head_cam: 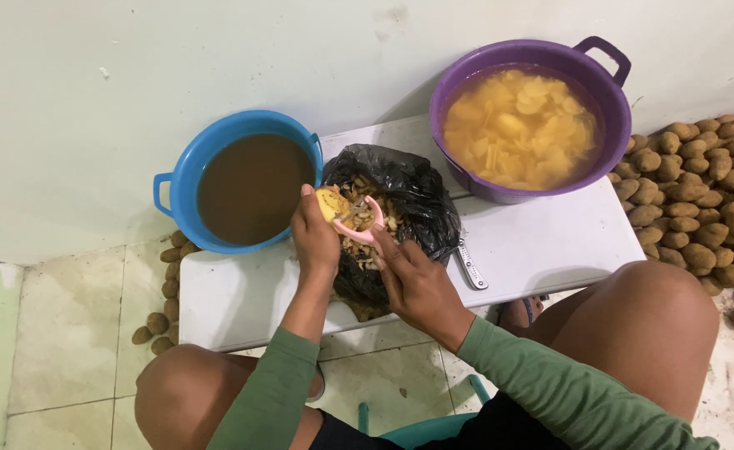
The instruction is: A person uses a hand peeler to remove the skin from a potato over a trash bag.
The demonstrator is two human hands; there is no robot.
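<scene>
The blue basin [246,179], filled with brown water, overhangs the left rear corner of the white table [550,242]; the purple basin [533,117], filled with yellowish water and potato slices, stands at the right rear, and the black bag [421,196] between them holds peelings. Over the bag, the left hand [315,237] is closed around a partly peeled potato [331,202], and the right hand [417,279] grips a pink peeler [364,227] against it. Bare tabletop lies open front left and right of the bag, where a grey tool [470,265] rests; unpeeled potatoes [704,212] are heaped on the floor at right.
</scene>
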